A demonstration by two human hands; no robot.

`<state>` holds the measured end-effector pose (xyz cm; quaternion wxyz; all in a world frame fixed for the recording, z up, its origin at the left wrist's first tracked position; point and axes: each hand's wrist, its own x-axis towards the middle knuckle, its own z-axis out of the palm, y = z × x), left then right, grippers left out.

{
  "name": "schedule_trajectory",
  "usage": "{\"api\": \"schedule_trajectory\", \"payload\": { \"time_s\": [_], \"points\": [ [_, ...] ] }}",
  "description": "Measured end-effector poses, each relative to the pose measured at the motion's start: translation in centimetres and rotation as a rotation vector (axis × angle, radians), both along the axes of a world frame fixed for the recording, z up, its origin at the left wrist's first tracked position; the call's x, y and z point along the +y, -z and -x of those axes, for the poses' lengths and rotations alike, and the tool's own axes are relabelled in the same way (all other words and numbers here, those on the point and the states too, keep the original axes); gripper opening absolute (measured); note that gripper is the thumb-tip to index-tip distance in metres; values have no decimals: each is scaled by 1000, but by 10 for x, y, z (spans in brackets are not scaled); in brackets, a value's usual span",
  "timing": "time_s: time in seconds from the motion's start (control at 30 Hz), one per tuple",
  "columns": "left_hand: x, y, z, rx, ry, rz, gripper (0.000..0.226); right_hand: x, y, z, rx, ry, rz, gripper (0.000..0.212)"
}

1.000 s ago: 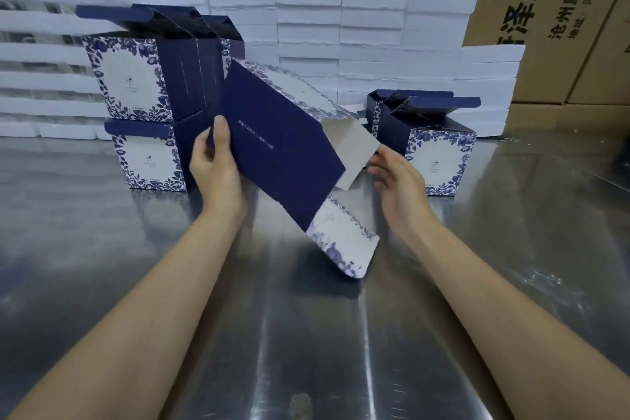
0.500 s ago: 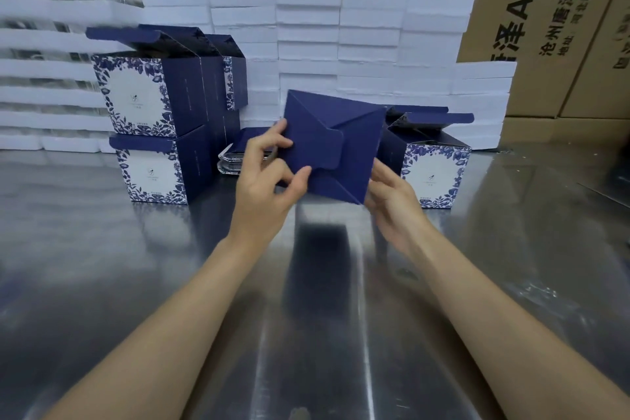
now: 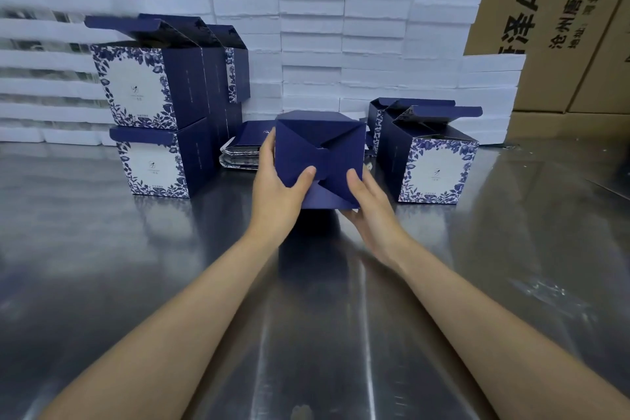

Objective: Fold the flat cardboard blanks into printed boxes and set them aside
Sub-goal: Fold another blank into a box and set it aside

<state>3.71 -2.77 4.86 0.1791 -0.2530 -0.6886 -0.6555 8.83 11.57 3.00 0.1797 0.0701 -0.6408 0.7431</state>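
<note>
Navy blue cardboard box (image 3: pixel 320 160), bottom flaps interlocked and facing you, sits gripped between your hands: left hand (image 3: pixel 278 186) curls round its left edge with thumb on the flaps, right hand (image 3: pixel 370 206) cups its lower right corner. Beside its left edge lies the stack of flat blanks (image 3: pixel 243 152); beyond its right edge stands a folded floral-printed box (image 3: pixel 433 165). The steel desk (image 3: pixel 102 249) spreads bare in front of it.

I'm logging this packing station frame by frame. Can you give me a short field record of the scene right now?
surface: metal table
in hand: navy box, interlocked bottom flaps facing camera
left hand: grips box's left side, thumb on flaps
right hand: grips lower right corner
flat blanks: pile behind box
finished boxes: stack at left, group at right
backdrop: white foam slabs
</note>
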Motion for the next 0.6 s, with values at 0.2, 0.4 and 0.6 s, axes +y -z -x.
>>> {"api": "schedule_trajectory", "payload": {
  "time_s": [0.2, 0.4, 0.6],
  "points": [
    [-1, 1, 4, 21, -35, 21, 73, -2, 1, 1, 18, 100, -57, 48],
    [-1, 2, 1, 14, 18, -6, 74, -3, 0, -1, 23, 168, -69, 56],
    [2, 3, 0, -97, 62, -93, 52, -3, -3, 1, 102, 290, -45, 64]
  ]
}}
